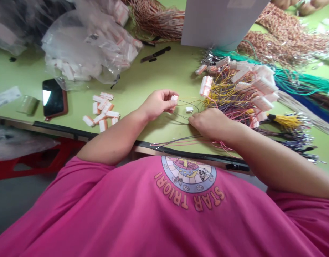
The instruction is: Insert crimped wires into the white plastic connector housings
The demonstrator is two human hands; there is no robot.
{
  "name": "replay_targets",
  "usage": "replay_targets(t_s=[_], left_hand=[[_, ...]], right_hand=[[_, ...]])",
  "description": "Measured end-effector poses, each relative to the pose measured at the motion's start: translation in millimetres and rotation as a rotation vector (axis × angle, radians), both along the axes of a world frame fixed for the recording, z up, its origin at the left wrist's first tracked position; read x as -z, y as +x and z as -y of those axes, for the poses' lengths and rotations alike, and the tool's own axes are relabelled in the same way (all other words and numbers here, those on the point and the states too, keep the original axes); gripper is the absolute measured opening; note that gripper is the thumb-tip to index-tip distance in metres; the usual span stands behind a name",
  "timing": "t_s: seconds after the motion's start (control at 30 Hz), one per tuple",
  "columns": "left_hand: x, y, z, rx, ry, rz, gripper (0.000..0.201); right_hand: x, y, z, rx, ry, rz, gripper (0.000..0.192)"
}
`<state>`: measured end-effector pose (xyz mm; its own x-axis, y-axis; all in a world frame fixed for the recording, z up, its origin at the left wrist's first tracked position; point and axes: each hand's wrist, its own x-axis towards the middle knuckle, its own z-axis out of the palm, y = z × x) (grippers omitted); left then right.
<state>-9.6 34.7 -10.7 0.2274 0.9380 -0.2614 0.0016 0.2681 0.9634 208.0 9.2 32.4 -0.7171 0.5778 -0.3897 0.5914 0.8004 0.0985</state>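
Note:
My left hand [158, 103] pinches a small white connector [174, 97] above the green table [153, 76]. Thin dark wires [188, 106] run from it toward my right hand [207, 123], which rests on the table with its fingers closed on those wires. A second white connector [189, 109] lies loose between the two hands. Pink and grey wires [177, 141] trail over the table's front edge below my right wrist.
Finished white connectors with coloured wires [241, 89] pile up at the right. Loose connectors [101, 112] lie left, near a phone [53, 98] and plastic bags of parts [92, 43]. A white box [217, 21], twisted wire bundles [282, 39] and another person's hand [300, 4] are at the back.

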Motion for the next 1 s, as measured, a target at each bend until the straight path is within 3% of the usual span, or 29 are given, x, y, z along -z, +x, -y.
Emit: replay_targets(t_s=[0.43, 0.8, 1.0], left_hand=[[-3.4, -1.2, 1.9, 0.029, -0.059, 0.044, 0.025], [-5.8, -0.8, 2.6, 0.055, -0.046, 0.022, 0.028], [-7.0, 0.2, 3.2, 0.074, -0.078, 0.075, 0.03]], right_hand=[[-15.5, 6.3, -5.1, 0.1, -0.098, -0.003, 0.021], [-16.5, 9.3, -3.3, -0.046, -0.075, 0.034, 0.024], [-15.3, 1.1, 0.2, -0.029, -0.22, -0.182, 0.022]])
